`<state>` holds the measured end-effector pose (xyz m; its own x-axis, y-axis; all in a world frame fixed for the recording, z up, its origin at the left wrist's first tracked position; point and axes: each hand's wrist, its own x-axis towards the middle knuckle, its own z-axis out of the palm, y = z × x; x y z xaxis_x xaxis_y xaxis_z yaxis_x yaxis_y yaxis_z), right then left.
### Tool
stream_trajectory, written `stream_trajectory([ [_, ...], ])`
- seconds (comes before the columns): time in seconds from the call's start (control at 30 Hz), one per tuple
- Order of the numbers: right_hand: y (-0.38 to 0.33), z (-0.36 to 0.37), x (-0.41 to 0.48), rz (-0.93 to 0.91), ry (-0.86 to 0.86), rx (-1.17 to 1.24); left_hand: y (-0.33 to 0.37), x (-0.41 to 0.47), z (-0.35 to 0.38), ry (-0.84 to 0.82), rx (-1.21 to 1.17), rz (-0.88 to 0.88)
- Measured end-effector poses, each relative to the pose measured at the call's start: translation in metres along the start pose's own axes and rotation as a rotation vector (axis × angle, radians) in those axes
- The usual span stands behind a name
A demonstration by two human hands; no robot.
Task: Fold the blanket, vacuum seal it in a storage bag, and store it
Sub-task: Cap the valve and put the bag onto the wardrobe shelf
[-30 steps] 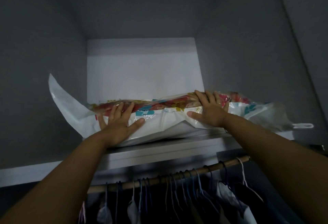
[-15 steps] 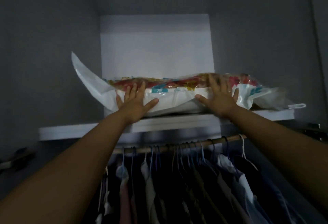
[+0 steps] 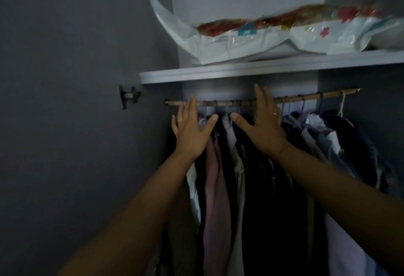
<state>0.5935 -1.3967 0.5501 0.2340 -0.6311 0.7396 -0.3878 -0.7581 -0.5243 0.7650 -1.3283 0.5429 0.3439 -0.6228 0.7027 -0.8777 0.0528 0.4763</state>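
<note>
The bag [image 3: 273, 42] lies on the shelf [image 3: 218, 72] above us, long axis left to right. Our left hand [image 3: 192, 131] and right hand [image 3: 262, 127] hover below, fingers spread, empty, with the right nearer.

Sealed bag up on the wardrobe shelf, both hands off it.

I see the storage bag [image 3: 251, 44] lying flat on the shelf [image 3: 240, 71], with the red and yellow patterned blanket [image 3: 284, 19] pressed inside it and one white corner of the bag sticking up at the left. The left hand [image 3: 192, 131] and right hand [image 3: 264, 125] are raised below the shelf edge, fingers straight and spread, holding nothing, in front of the wooden rail [image 3: 306, 98] and the hanging clothes [image 3: 240, 177]. I can make out a metal hinge [image 3: 129, 97] by the shelf's left end.
</note>
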Motion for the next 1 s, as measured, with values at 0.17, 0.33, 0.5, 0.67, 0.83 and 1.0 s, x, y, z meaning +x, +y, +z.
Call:
stream_trajectory([
  [0.17, -0.024, 0.034, -0.077, 0.008, -0.131, 0.153, -0.018, -0.088, -0.03, 0.03, 0.043, -0.047],
  [0.33, -0.04, 0.052, -0.166, -0.003, -0.248, 0.347, -0.01, -0.181, -0.062, 0.03, 0.153, -0.006],
  [0.5, -0.076, 0.063, -0.253, 0.047, -0.441, 0.463, 0.003, -0.27, -0.121, 0.27, 0.347, 0.073],
  [0.67, -0.15, 0.081, -0.31, -0.04, -0.613, 0.531, -0.004, -0.334, -0.2, 0.65, 0.513, 0.018],
  [0.83, -0.207, 0.093, -0.34, -0.054, -0.672, 0.595, -0.023, -0.355, -0.258, 0.529, 0.138, -0.519],
  [1.0, -0.239, 0.117, -0.349, -0.06, -0.635, 0.593, -0.039, -0.348, -0.281, 0.182, -0.2, -0.65],
])
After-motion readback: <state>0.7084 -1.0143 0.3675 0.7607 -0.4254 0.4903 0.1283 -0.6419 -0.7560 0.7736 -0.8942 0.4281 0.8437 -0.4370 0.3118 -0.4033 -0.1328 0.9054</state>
